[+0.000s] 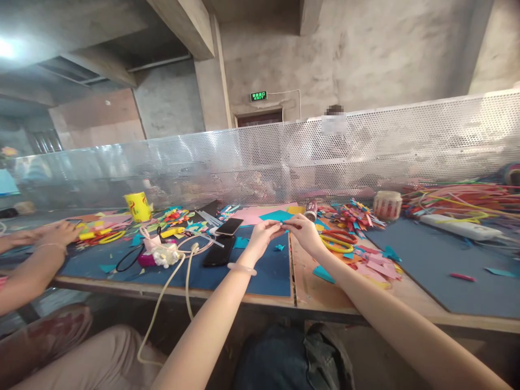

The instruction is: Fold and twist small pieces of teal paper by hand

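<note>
My left hand (262, 234) and my right hand (304, 231) meet above the table, both pinching a small piece of paper (286, 223) between thumb and fingertips; its colour is hard to tell. A bracelet sits on my left wrist. A teal paper sheet (277, 215) lies just behind the hands. A small teal scrap (278, 247) lies on the blue mat (268, 273) below them. Yellow-handled scissors (337, 243) lie right of my right hand.
Two phones (221, 241) and a white cable lie left of my hands. Another person's hands (49, 235) work at the far left near a yellow cup (138, 206). Paper strips and scraps (450, 197) pile up on the right, beside a tape roll (387, 205). A perforated screen (284, 157) backs the table.
</note>
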`<state>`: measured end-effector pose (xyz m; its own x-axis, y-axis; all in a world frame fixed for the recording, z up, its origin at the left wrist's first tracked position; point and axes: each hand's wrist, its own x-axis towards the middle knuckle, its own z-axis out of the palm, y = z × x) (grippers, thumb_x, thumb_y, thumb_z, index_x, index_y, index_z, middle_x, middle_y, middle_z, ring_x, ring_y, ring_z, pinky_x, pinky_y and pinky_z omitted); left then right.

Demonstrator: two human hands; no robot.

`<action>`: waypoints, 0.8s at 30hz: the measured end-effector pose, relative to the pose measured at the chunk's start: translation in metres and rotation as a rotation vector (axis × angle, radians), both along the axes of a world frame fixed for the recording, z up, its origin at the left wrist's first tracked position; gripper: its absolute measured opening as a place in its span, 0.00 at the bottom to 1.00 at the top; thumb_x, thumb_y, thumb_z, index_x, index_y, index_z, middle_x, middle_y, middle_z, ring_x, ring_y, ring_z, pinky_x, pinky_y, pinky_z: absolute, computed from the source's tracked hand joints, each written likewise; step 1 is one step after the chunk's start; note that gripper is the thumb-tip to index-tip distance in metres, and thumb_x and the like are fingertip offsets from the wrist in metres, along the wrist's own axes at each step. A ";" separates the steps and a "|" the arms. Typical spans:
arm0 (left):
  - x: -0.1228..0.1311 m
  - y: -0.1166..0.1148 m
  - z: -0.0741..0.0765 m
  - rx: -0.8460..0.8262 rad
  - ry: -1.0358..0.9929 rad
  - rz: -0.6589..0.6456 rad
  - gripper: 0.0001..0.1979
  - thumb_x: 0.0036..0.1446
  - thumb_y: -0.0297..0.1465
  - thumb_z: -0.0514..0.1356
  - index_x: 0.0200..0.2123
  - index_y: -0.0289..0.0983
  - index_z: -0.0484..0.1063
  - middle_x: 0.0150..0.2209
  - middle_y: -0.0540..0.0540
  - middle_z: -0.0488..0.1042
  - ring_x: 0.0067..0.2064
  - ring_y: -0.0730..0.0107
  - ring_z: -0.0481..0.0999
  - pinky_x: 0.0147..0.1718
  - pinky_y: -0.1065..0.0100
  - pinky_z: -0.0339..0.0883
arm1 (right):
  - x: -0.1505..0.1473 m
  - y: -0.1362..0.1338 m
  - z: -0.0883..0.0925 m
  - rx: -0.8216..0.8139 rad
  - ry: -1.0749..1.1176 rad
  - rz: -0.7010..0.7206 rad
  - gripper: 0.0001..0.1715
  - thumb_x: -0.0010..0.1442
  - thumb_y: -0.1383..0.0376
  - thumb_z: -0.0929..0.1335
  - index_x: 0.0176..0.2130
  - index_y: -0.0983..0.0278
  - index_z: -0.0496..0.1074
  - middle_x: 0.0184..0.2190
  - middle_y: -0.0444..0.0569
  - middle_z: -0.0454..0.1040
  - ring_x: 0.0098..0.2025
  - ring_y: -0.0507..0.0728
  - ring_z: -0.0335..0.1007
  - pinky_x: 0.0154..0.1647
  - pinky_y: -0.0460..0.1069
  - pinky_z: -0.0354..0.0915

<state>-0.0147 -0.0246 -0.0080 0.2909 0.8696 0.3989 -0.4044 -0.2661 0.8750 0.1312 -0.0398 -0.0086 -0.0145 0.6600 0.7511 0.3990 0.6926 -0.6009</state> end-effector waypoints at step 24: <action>-0.001 0.003 -0.001 -0.093 -0.008 -0.062 0.06 0.44 0.24 0.62 0.28 0.30 0.69 0.30 0.45 0.73 0.36 0.69 0.73 0.47 0.60 0.63 | 0.003 0.002 -0.002 0.083 -0.122 -0.007 0.10 0.54 0.61 0.65 0.31 0.59 0.76 0.28 0.46 0.68 0.32 0.53 0.65 0.35 0.48 0.62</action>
